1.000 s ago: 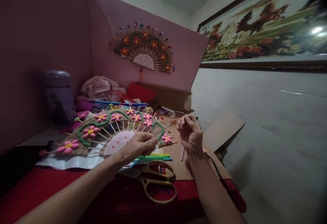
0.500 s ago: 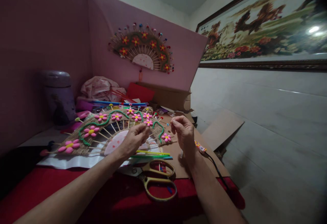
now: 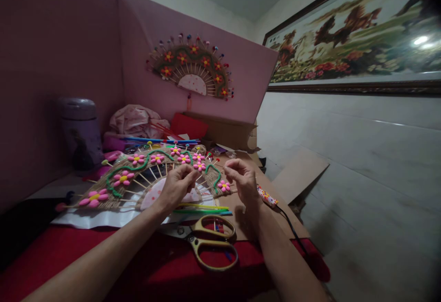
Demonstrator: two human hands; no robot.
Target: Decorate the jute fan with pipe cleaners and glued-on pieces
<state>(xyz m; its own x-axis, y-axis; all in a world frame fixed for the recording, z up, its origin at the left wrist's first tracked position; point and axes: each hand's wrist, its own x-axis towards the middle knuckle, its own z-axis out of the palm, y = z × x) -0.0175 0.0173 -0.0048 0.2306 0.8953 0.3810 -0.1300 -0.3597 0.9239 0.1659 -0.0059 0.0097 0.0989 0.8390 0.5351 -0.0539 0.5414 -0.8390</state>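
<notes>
A twine-wrapped stick fan (image 3: 109, 191) lies in front of me, with pink flowers (image 3: 123, 178), a wavy green pipe cleaner (image 3: 141, 167) and small coloured balls on its stick ends. Above the fan's inner half-circle, my left hand (image 3: 177, 186) is closed, its thumb and fingers pressed together. Over the fan's right end, my right hand (image 3: 243, 183) is also closed in a pinch, facing the left one. Whatever is between either hand's fingertips is too small to make out. Gold-handled scissors (image 3: 191, 237) lie below the hands, beside yellow, green and blue pipe cleaners (image 3: 203, 209).
A colourful patterned tool (image 3: 267, 196) with a black cord rests on cardboard (image 3: 282, 219) at the right. A purple flask (image 3: 80, 132) stands at the left. Behind are crumpled pink cloth (image 3: 134, 120) and a red sheet (image 3: 189, 126). Another fan (image 3: 193, 84) hangs on the pink board.
My right hand has moved left, closer to my left hand, uncovering more of the patterned tool. The left hand has shifted slightly left and up. Both remain pinched.
</notes>
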